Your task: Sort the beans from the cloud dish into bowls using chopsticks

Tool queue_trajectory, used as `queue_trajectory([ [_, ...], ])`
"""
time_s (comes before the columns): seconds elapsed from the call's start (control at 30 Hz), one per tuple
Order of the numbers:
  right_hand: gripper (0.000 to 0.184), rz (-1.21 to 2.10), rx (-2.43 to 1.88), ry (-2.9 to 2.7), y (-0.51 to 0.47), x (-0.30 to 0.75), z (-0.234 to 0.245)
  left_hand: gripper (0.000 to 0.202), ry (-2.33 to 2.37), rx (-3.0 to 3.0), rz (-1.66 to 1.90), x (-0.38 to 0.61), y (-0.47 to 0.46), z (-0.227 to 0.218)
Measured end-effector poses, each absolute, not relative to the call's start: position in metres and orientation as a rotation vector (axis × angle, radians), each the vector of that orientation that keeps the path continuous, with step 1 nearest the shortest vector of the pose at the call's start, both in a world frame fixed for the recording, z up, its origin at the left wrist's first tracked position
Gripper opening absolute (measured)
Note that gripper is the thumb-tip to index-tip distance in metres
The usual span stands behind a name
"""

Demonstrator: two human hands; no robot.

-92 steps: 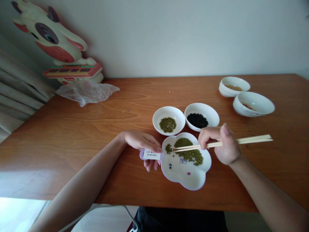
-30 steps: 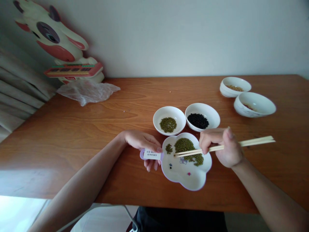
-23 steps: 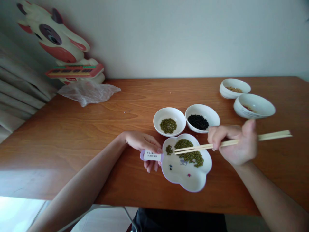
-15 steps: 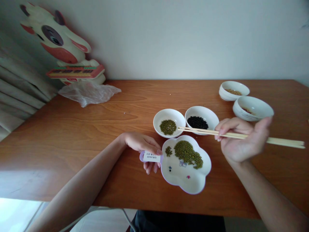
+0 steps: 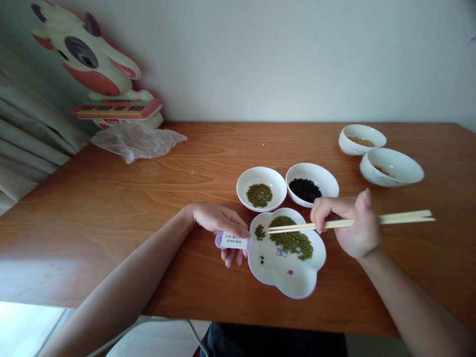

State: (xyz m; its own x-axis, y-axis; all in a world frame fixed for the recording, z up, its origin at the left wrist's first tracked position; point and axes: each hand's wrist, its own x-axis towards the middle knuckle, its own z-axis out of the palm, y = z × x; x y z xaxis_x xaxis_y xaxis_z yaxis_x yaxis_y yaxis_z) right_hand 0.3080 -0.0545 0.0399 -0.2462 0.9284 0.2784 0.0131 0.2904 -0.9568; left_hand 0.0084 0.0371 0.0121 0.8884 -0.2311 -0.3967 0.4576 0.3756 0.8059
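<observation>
Chopsticks (image 5: 338,224) in the grip of the right hand (image 5: 359,238), thumb (image 5: 363,202) up (left hand (image 5: 219,219) around dish handle (image 5: 218,240))

Beans (image 5: 293,241) on plate (image 5: 297,286), near bowls (image 5: 262,174) behind it, far bowls (image 5: 403,171) back right, perhaps touching

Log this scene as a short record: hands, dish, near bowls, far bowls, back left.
Left hand: grips the lilac handle at a white label
Right hand: holds chopsticks, tips over the dish; contact unclear
Dish: flower-shaped, with a large pile of green beans and a small cluster
Near bowls: left bowl, green beans; right bowl, black beans
Far bowls: rear bowl, tan contents; front bowl, reddish contents, kind unclear
Back left: cow-shaped toy keyboard, clear plastic bag before it
</observation>
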Motion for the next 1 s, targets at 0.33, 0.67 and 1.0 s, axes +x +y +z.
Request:
queue_trajectory([
  [0.33, 0.077, 1.120, -0.865, -1.709, -0.058, 0.305, 0.035, 0.042, 0.211, 1.127, -0.447, 0.007, 0.038, 0.014],
  [0.67, 0.074, 1.125, -0.859, -1.756, -0.058, 0.303, 0.031, 0.043, 0.207, 1.135, -0.447, 0.007, 0.039, 0.014],
  [1.0, 0.075, 1.091, -0.868, -1.733, -0.058, 0.303, 0.028, 0.043, 0.204, 1.132, -0.436, 0.007, 0.038, 0.012],
])
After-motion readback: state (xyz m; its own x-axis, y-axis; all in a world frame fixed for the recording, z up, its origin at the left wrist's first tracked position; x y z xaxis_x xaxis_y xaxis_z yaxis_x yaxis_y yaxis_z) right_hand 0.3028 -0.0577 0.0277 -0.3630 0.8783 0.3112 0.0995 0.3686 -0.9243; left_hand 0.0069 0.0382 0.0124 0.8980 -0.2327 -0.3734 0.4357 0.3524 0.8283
